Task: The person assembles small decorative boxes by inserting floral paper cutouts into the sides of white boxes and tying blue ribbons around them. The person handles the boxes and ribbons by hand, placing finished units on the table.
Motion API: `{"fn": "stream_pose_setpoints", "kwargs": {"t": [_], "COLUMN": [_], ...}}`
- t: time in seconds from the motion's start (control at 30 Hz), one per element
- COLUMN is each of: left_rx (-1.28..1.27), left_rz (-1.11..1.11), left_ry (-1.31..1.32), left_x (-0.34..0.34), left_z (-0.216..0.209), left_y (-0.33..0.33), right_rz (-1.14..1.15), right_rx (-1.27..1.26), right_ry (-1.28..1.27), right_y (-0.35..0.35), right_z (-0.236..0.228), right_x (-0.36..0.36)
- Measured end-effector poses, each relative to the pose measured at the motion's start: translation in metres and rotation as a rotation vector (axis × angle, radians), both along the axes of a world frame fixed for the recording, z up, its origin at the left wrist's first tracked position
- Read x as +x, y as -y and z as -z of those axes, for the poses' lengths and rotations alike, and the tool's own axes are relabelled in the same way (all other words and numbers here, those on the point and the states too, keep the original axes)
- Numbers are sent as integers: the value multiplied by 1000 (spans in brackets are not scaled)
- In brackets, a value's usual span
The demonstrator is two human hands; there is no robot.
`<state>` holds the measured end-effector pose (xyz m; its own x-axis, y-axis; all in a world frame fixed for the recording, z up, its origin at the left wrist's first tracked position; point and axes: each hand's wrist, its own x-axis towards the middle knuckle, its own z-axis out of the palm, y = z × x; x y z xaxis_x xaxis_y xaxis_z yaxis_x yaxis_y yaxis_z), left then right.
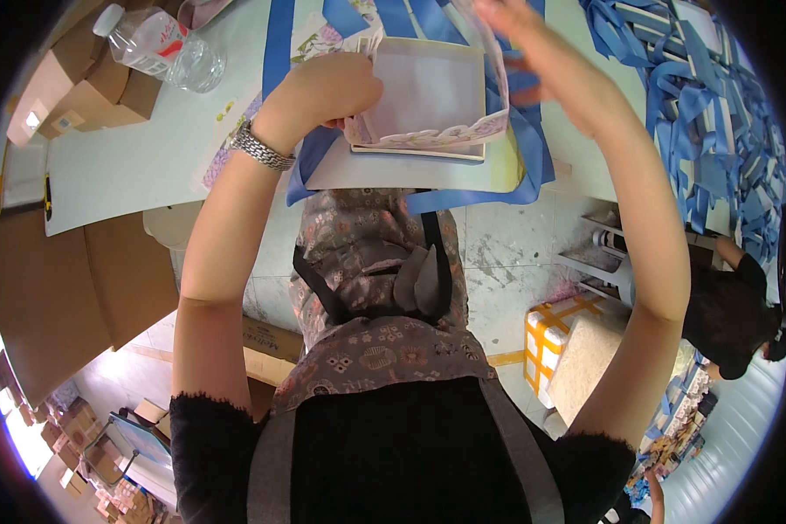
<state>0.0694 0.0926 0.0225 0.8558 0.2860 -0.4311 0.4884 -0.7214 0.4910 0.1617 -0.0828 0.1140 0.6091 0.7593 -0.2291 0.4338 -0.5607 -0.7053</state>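
A shallow white box (419, 155) lies on the table in front of me, with a pale inside. Around it stands a flower-printed paper strip (463, 133) with a scalloped edge, raised along the near and right sides. My left hand (336, 92) is closed at the strip's left side, fingers curled on it; a silver watch is on that wrist. Beyond the right side hovers my right hand (546, 65), slightly blurred, its fingers apart and nothing visible in them. Wide blue ribbons (533, 148) lie beneath and around the box, on a white board (327, 170).
A clear plastic bottle (166, 48) and a brown carton (105, 100) are at the far left. Blue-ribboned pieces (690, 105) are heaped at the right. Cardboard (79, 297) stands at lower left, a taped white box (541, 349) at right. Another person (734, 306) is further right.
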Motion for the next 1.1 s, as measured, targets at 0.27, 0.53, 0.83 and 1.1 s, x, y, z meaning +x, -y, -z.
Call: {"fn": "stream_pose_setpoints", "kwargs": {"t": [0.27, 0.53, 0.83, 1.1], "left_rx": [213, 5, 299, 396], "left_rz": [319, 97, 255, 397], "left_ry": [298, 171, 269, 235], "left_x": [-3, 5, -3, -1], "left_z": [41, 32, 27, 28], "left_y": [-15, -3, 11, 15], "right_rz": [-38, 116, -200, -401], "right_rx": [-295, -31, -817, -33], "right_ry": [275, 14, -88, 846], "right_y": [-8, 31, 5, -50], "right_z": [14, 76, 37, 54], "right_x": [-8, -5, 5, 45]}}
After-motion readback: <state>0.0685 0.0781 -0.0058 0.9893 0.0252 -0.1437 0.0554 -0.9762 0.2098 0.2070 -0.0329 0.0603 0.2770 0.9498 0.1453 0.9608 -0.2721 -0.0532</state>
